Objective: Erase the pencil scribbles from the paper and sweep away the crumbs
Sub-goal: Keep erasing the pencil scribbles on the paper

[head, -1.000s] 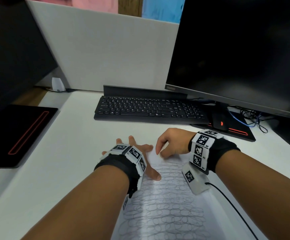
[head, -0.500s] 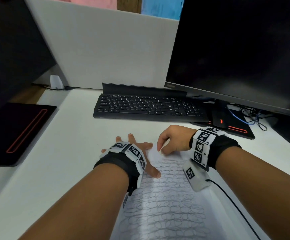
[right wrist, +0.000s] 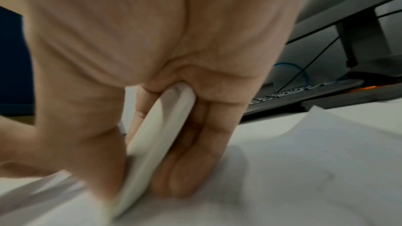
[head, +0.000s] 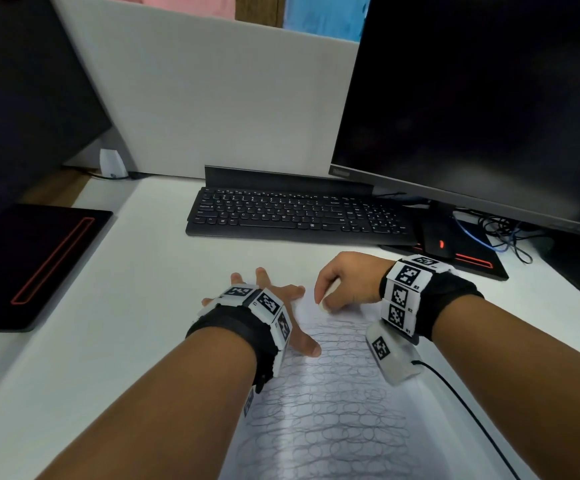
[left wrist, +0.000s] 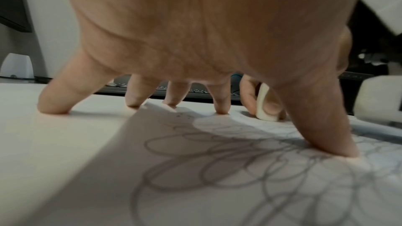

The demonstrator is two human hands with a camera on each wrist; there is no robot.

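Note:
A white sheet of paper [head: 333, 410] covered in looping pencil scribbles lies on the white desk [head: 136, 306] in front of me. My left hand [head: 268, 306] is spread flat, fingertips [left wrist: 222, 109] pressing the paper's top left corner and the thumb down on the scribbles. My right hand [head: 344, 282] pinches a white eraser [right wrist: 156, 135] between thumb and fingers, its lower end [left wrist: 266, 114] against the paper near the top edge. The strip of paper around the eraser looks blank. A few dark crumbs [left wrist: 182, 116] lie near the left fingertips.
A black keyboard [head: 295, 216] sits just beyond the hands, under a large dark monitor [head: 472, 98] at the right. A black mouse [head: 437, 237] rests on a red-trimmed pad with cables behind. Another black pad [head: 29, 265] lies at the left.
The right hand with the eraser has shifted slightly along the top of the paper. The left hand has stayed pressed on the sheet.

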